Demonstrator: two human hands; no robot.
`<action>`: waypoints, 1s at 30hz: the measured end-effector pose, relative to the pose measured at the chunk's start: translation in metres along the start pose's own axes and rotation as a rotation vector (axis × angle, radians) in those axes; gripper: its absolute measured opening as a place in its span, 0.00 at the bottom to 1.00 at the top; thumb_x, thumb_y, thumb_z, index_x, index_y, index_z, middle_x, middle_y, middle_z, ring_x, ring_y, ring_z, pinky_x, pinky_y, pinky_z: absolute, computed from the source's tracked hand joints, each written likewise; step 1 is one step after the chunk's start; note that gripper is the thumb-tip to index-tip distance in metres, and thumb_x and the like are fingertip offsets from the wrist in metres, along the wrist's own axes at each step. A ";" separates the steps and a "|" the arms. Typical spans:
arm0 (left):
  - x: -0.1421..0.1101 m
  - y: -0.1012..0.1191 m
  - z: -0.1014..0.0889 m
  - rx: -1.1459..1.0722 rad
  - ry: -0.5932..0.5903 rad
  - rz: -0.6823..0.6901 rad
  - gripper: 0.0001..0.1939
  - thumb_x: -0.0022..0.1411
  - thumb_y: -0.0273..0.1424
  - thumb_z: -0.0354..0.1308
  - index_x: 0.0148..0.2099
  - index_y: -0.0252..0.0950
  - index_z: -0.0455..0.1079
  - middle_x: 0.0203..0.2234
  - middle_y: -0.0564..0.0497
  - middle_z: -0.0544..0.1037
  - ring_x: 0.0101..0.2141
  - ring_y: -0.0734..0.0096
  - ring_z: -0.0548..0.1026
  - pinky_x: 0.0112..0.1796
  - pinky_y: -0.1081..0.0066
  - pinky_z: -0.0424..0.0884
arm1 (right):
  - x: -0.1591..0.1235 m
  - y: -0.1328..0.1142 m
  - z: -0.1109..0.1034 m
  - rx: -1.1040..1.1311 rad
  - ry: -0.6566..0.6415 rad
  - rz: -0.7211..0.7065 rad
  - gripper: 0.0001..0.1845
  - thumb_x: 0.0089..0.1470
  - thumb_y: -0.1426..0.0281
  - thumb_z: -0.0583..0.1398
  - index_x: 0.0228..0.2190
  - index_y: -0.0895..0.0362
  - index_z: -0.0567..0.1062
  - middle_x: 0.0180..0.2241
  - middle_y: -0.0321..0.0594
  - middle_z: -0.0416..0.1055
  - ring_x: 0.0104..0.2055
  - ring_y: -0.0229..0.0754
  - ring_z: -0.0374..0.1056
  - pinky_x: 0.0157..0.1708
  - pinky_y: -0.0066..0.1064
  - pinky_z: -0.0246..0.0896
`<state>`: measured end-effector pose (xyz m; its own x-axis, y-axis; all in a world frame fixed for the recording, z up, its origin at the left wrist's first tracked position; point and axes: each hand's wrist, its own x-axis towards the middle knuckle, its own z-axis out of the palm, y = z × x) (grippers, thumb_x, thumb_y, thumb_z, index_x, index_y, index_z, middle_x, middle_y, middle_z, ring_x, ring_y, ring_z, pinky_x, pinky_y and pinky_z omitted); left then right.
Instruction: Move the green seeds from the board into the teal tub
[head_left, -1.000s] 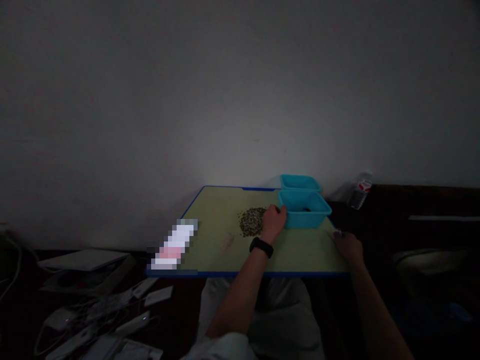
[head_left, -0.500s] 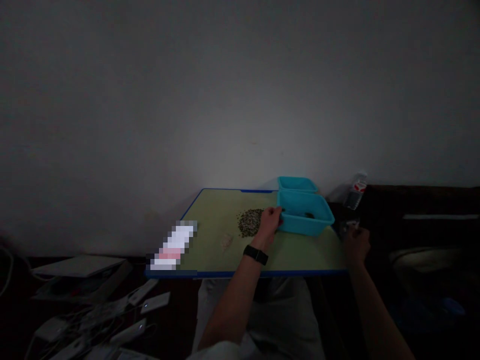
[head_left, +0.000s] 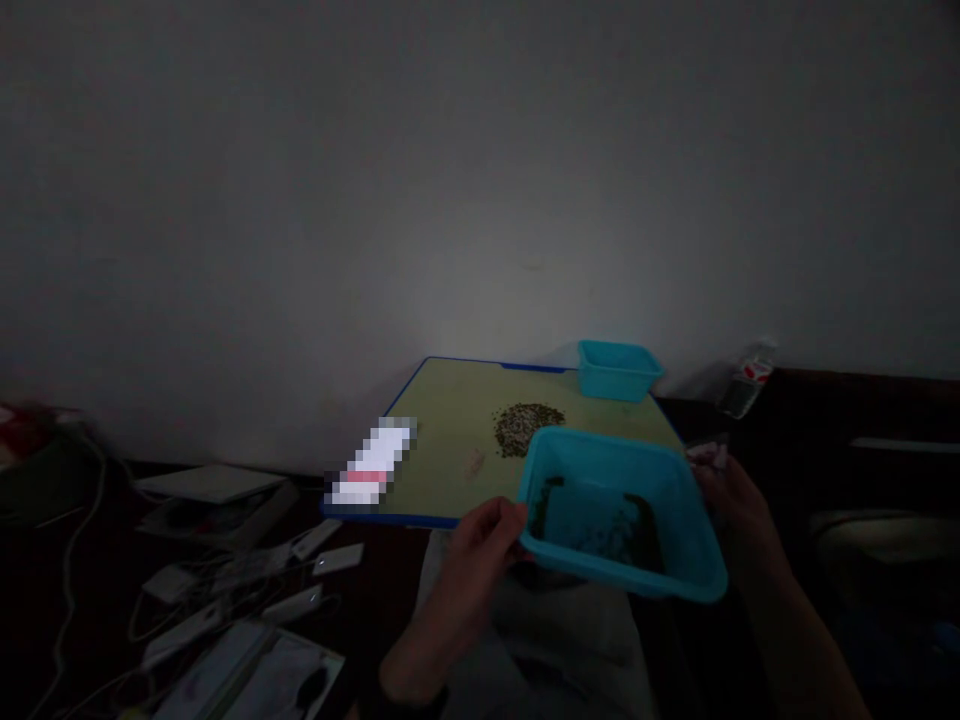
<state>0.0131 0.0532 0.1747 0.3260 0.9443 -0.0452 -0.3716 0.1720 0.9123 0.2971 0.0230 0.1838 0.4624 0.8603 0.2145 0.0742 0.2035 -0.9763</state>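
Observation:
A blue plastic basin (head_left: 607, 575) hangs tilted toward me over the near right edge of the board. Dark bits lie along its bottom and sides. My left hand (head_left: 484, 540) is closed on its left rim, thumb on top. At the basin's right side, my right hand (head_left: 739, 500) is closed on a small whitish crumpled thing (head_left: 709, 456); its kind is unclear. Whether that hand also touches the basin is hard to see. On the board (head_left: 442, 410) lies a pile of small dark and pale seeds (head_left: 525, 428), with a small pale heap (head_left: 474, 462) beside it.
A second blue basin (head_left: 619, 375) stands at the board's far right corner. A plastic bottle (head_left: 750, 380) leans near the wall. A bright, pixelated slab (head_left: 375, 465) lies at the board's left edge. Power strips and cables (head_left: 292, 605) crowd the lower left.
The near basin has left the board and moved toward me, with my left hand on its rim. My right hand, still with the whitish thing, is now beside the basin. The view has shifted.

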 end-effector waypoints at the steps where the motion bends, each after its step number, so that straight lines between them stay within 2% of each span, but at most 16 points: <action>1: -0.008 0.002 -0.006 0.014 -0.005 -0.027 0.10 0.55 0.35 0.54 0.25 0.35 0.65 0.20 0.56 0.65 0.24 0.76 0.64 0.27 0.73 0.63 | -0.004 0.000 0.006 0.005 -0.050 0.036 0.18 0.45 0.61 0.61 0.39 0.52 0.67 0.30 0.36 0.68 0.25 0.35 0.64 0.20 0.24 0.59; 3: -0.019 0.008 -0.016 0.068 0.022 -0.034 0.10 0.55 0.35 0.54 0.25 0.36 0.64 0.20 0.56 0.65 0.25 0.75 0.64 0.27 0.73 0.62 | -0.009 0.001 0.019 0.029 -0.107 0.105 0.19 0.42 0.64 0.63 0.39 0.51 0.67 0.27 0.33 0.67 0.21 0.31 0.60 0.16 0.21 0.55; 5: -0.027 0.015 -0.020 0.099 0.111 0.016 0.09 0.53 0.34 0.55 0.24 0.37 0.64 0.21 0.55 0.66 0.26 0.73 0.65 0.27 0.72 0.61 | -0.011 0.004 0.032 0.049 -0.145 0.164 0.19 0.41 0.65 0.63 0.38 0.50 0.66 0.23 0.29 0.64 0.15 0.28 0.54 0.11 0.19 0.46; 7: -0.031 0.020 -0.021 0.106 0.177 0.083 0.10 0.52 0.35 0.56 0.22 0.38 0.64 0.27 0.52 0.71 0.32 0.68 0.68 0.32 0.68 0.63 | -0.012 0.006 0.042 0.068 -0.176 0.199 0.18 0.41 0.65 0.63 0.38 0.49 0.66 0.21 0.28 0.62 0.13 0.27 0.49 0.09 0.18 0.40; 9: -0.033 0.022 -0.021 0.082 0.212 0.118 0.10 0.51 0.35 0.56 0.21 0.39 0.64 0.37 0.50 0.74 0.39 0.60 0.69 0.39 0.63 0.64 | -0.012 0.006 0.049 0.088 -0.195 0.207 0.18 0.41 0.65 0.62 0.38 0.48 0.66 0.22 0.28 0.63 0.14 0.28 0.50 0.09 0.19 0.41; 11: -0.032 0.022 -0.021 0.023 0.206 0.110 0.10 0.51 0.36 0.56 0.21 0.40 0.64 0.45 0.51 0.72 0.44 0.56 0.69 0.42 0.59 0.63 | -0.011 0.006 0.053 0.096 -0.200 0.204 0.18 0.42 0.65 0.62 0.38 0.48 0.66 0.24 0.30 0.65 0.15 0.29 0.53 0.10 0.20 0.43; 15: -0.027 0.016 -0.022 -0.002 0.167 0.084 0.08 0.50 0.35 0.57 0.22 0.41 0.65 0.50 0.52 0.69 0.47 0.54 0.68 0.45 0.57 0.63 | 0.000 0.008 0.051 0.075 -0.189 0.170 0.19 0.42 0.65 0.61 0.39 0.49 0.66 0.24 0.31 0.65 0.16 0.30 0.55 0.12 0.21 0.46; 18: -0.019 0.011 -0.015 0.064 0.133 0.076 0.05 0.51 0.35 0.57 0.25 0.41 0.67 0.51 0.50 0.69 0.49 0.55 0.67 0.47 0.58 0.61 | 0.019 0.013 0.039 0.031 -0.131 0.147 0.20 0.41 0.65 0.62 0.39 0.51 0.67 0.26 0.32 0.67 0.20 0.33 0.60 0.16 0.23 0.54; 20: -0.011 0.009 -0.006 0.084 -0.010 0.041 0.03 0.51 0.34 0.58 0.29 0.42 0.68 0.53 0.51 0.66 0.48 0.57 0.68 0.47 0.60 0.62 | 0.038 0.018 0.025 -0.017 -0.034 0.127 0.21 0.39 0.64 0.62 0.38 0.52 0.67 0.27 0.33 0.68 0.23 0.35 0.63 0.20 0.25 0.58; 22: 0.002 0.006 0.005 0.074 -0.095 0.063 0.05 0.54 0.35 0.55 0.35 0.42 0.69 0.56 0.51 0.63 0.50 0.60 0.67 0.48 0.62 0.62 | 0.059 0.023 0.007 -0.079 0.059 0.144 0.23 0.37 0.64 0.63 0.39 0.54 0.68 0.28 0.34 0.69 0.25 0.38 0.65 0.25 0.28 0.61; 24: 0.020 0.004 0.018 0.120 -0.158 0.057 0.09 0.55 0.35 0.54 0.39 0.43 0.69 0.55 0.50 0.65 0.51 0.62 0.65 0.49 0.65 0.61 | 0.080 0.029 -0.015 -0.123 0.091 0.181 0.23 0.37 0.64 0.62 0.39 0.55 0.69 0.27 0.36 0.70 0.26 0.40 0.66 0.26 0.31 0.62; 27: 0.064 0.000 0.040 0.172 -0.217 0.029 0.12 0.55 0.37 0.53 0.42 0.41 0.69 0.47 0.47 0.72 0.47 0.63 0.69 0.46 0.65 0.64 | 0.111 0.038 -0.047 -0.128 0.109 0.231 0.22 0.37 0.64 0.61 0.38 0.57 0.69 0.28 0.39 0.71 0.27 0.43 0.68 0.27 0.33 0.63; 30: 0.129 -0.001 0.061 0.218 -0.214 0.002 0.13 0.55 0.38 0.54 0.38 0.34 0.71 0.41 0.44 0.75 0.41 0.62 0.72 0.41 0.62 0.68 | 0.138 0.045 -0.071 -0.160 0.195 0.234 0.19 0.37 0.65 0.61 0.35 0.57 0.70 0.27 0.40 0.71 0.26 0.44 0.67 0.26 0.33 0.63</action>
<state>0.1087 0.1581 0.1932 0.5102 0.8598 0.0223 -0.1843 0.0839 0.9793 0.4268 0.1173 0.1672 0.6422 0.7665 -0.0108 0.0765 -0.0781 -0.9940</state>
